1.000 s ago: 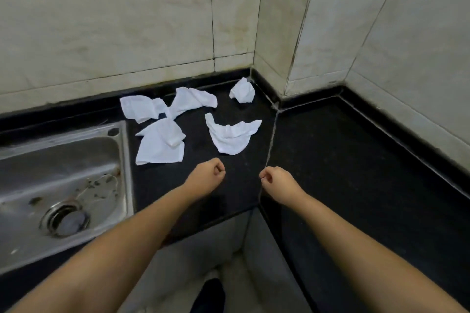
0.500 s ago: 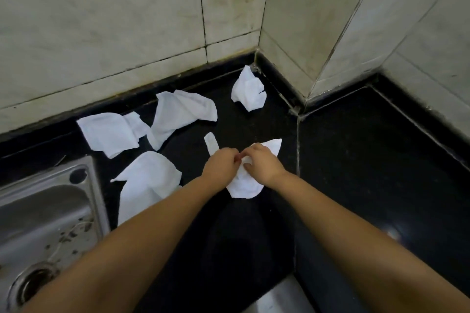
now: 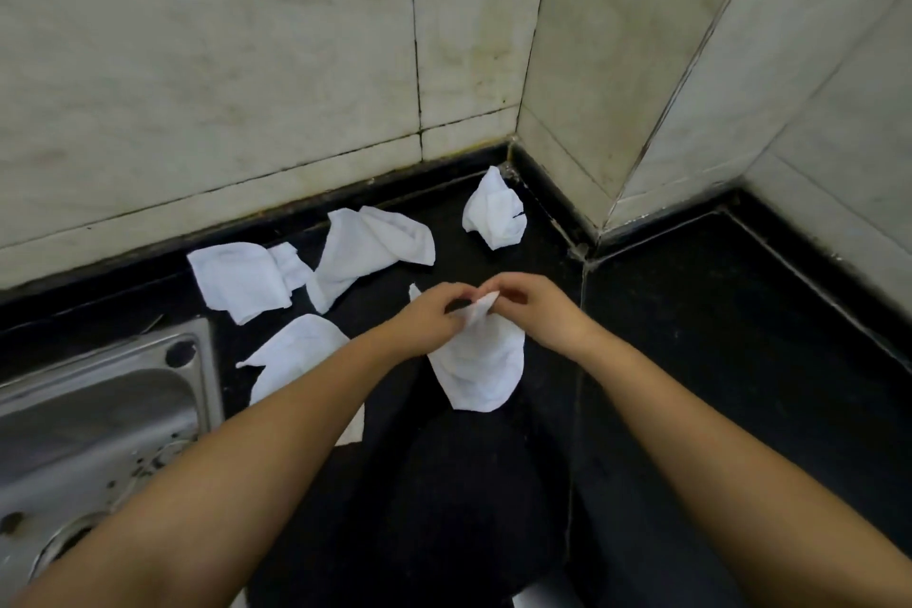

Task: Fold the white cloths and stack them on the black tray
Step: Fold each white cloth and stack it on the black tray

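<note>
Several crumpled white cloths lie on the black countertop. My left hand and my right hand both pinch the top edge of the nearest white cloth, which hangs down from my fingers toward the counter. Another cloth lies to the left, partly hidden by my left forearm. Farther back lie a cloth by the sink, one in the middle, and a small bunched one in the corner. No black tray is in view.
A steel sink with a drain is set into the counter at the left. Tiled walls close off the back and right, meeting in a corner. The counter's front edge runs below my arms.
My hands went from empty fists near the counter edge to the nearest cloth, took hold of it and have lifted its top edge. The view has moved closer.
</note>
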A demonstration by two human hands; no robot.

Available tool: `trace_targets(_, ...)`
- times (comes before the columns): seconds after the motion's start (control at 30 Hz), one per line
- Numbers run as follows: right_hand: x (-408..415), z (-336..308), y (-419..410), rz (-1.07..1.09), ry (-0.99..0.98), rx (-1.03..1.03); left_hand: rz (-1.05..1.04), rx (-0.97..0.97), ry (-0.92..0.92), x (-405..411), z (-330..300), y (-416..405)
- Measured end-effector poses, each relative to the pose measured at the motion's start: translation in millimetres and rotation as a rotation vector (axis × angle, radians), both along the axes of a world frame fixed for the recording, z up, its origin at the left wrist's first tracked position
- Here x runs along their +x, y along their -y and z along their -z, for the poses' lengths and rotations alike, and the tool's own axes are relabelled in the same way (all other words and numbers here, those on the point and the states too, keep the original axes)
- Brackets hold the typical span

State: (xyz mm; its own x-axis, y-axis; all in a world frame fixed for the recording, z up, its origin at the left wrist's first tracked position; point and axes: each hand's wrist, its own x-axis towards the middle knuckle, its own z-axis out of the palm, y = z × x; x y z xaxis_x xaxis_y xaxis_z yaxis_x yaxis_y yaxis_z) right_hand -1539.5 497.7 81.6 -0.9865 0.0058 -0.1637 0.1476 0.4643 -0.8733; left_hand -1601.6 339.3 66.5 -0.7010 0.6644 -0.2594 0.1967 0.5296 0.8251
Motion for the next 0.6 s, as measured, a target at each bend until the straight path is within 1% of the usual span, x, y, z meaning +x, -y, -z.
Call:
trace_targets(0.03, 0.5, -12.7, -4.8, -0.009, -0.034, 0.037, 0.04, -0.003, 0.009, 1.7, -8.8, -3.2)
trace_targets(0.1, 2.7, -35.1, -16.4, 0.04, -0.098, 0.13, 0.029, 0.029, 0.056, 7.0, -21.4, -6.8)
trace_targets(0.13, 3.3, -44.2, -23.0, 0.081, -0.117, 0.135, 0.021, 0.041, 0.088, 10.0, -26.0, -6.7)
trace_targets(0.27, 9.0, -77.8, -40.8, 0.245, -0.135, -0.059, 0.055, 0.046, 0.152, 19.6, -33.5, 2.3)
trace_targets(0.33, 9.4, -88.5, -45.8, 0.336, -0.15, -0.117, 0.052, 0.003, 0.105, 20.8, -34.3, 8.6)
trace_targets(0.4, 10.9, -94.3, -50.4, 0.395, -0.172, -0.113, 0.032, 0.0, 0.032, 19.1, -33.3, 15.2)
trace_targets(0.5, 16.1, -94.5, -60.6, 0.461, -0.201, -0.106, -0.128, 0.081, -0.005, 15.8, -41.4, 24.3)
trace_targets(0.6, 20.9, -86.7, -69.1, 0.483, -0.192, -0.134, -0.314, 0.192, -0.089, 6.4, -55.7, 30.4)
